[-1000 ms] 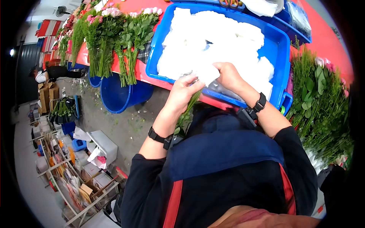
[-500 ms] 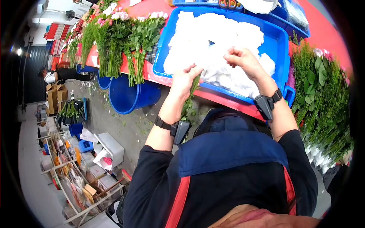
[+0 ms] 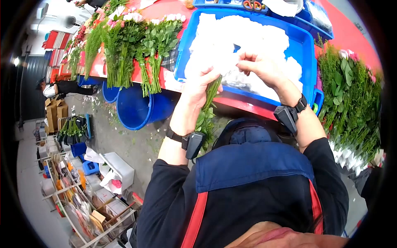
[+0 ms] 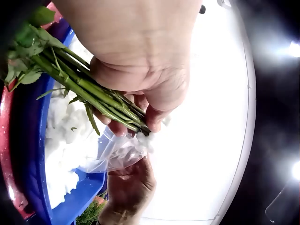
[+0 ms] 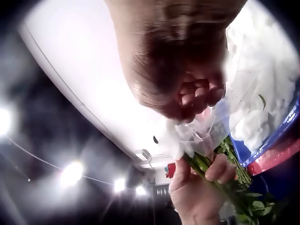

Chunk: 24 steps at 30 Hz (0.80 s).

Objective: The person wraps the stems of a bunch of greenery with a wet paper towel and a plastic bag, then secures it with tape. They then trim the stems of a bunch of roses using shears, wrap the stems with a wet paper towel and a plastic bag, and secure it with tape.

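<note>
My left hand (image 3: 195, 89) grips a bunch of green flower stems (image 4: 93, 91), cut ends pointing away and leaves hanging back toward my forearm. White fluffy wadding (image 5: 173, 138) sits at the stem ends. My right hand (image 3: 266, 70), fingers curled, pinches a clear plastic bag (image 4: 123, 152) right at those ends. In the right wrist view the bag overlaps the wadding and the stem tips. Both hands are over the near side of a blue tray (image 3: 301, 43) heaped with white wadding (image 3: 231, 31).
The tray stands on a red table (image 3: 264, 108). Bunches of flowers (image 3: 155, 49) lie to the left, more bunches (image 3: 347, 99) to the right. Scissors (image 3: 253, 5) lie in a blue bin behind the tray. Blue buckets (image 3: 136, 108) stand on the floor at left, and a person (image 3: 66, 87) is farther off.
A second ago both hands met at white material by the stem ends. My right hand then drew away to the right; now it is slightly nearer my left hand, which keeps holding the stems.
</note>
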Tool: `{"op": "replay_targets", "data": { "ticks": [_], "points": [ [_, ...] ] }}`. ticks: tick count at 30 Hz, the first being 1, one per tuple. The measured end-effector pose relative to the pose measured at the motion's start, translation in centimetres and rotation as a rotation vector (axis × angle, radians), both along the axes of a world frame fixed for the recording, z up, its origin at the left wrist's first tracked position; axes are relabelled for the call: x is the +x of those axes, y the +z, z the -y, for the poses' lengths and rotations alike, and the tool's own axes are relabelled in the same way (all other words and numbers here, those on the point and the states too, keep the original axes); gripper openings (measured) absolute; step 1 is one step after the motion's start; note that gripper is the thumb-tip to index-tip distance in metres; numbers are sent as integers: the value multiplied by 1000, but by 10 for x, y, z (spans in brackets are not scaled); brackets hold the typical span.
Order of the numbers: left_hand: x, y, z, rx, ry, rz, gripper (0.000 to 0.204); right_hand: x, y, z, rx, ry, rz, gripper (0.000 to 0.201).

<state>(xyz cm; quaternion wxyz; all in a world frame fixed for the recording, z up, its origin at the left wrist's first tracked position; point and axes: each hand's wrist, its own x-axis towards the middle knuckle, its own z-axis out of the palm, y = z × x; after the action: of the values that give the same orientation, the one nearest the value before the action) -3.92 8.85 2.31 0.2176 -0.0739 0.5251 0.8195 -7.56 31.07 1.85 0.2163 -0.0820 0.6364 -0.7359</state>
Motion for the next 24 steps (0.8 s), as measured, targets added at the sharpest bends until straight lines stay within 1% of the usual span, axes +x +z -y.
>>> {"op": "replay_targets", "data": {
  "ticks": [1,4,5,7,8,9,10,11,12,14,15,16,18,19,21,22,24],
  "points": [
    [0,-3,4,-11,-17,-12,23,2,1,1,-42,-39,45,9],
    [3,-9,8,-16,-49,55,22,3,13,2,-119,-48,116,9],
    [6,-9,5,-104,-50,33,21,1,12,6,-58,-55,77,10],
    [12,-9,-6,-282,-59,-22,20,6,19,17,127,-30,-312,11],
    [13,-16,-10,-372,-64,-88,18,9,26,24,224,-16,-504,11],
    [13,-18,-12,-389,-84,-94,16,20,40,30,410,62,-553,11],
    [13,-19,-12,-412,-103,-98,15,31,40,36,565,77,-801,11],
    [10,-23,-9,-367,-102,-126,15,43,40,41,657,98,-840,10],
    [7,-22,-6,-296,-56,-142,15,54,40,48,748,116,-879,9],
    [-1,-2,-5,-156,31,-178,18,75,25,57,645,32,-880,8],
    [-10,-8,11,-57,-55,-170,38,83,20,61,587,61,-807,9],
    [-16,-11,22,17,-87,-89,36,90,7,69,452,-70,-828,12],
    [-27,-7,33,166,-151,83,34,92,-6,74,325,34,-547,24],
    [-34,-6,39,251,-227,146,37,91,-12,77,330,48,-434,29],
    [-37,-8,41,265,-211,211,38,88,-25,84,339,89,-204,40],
    [-36,-9,39,238,-218,204,40,87,-33,89,297,142,-215,54],
    [-34,-12,35,184,-233,192,42,82,-52,111,287,307,-254,57]
  ]
}}
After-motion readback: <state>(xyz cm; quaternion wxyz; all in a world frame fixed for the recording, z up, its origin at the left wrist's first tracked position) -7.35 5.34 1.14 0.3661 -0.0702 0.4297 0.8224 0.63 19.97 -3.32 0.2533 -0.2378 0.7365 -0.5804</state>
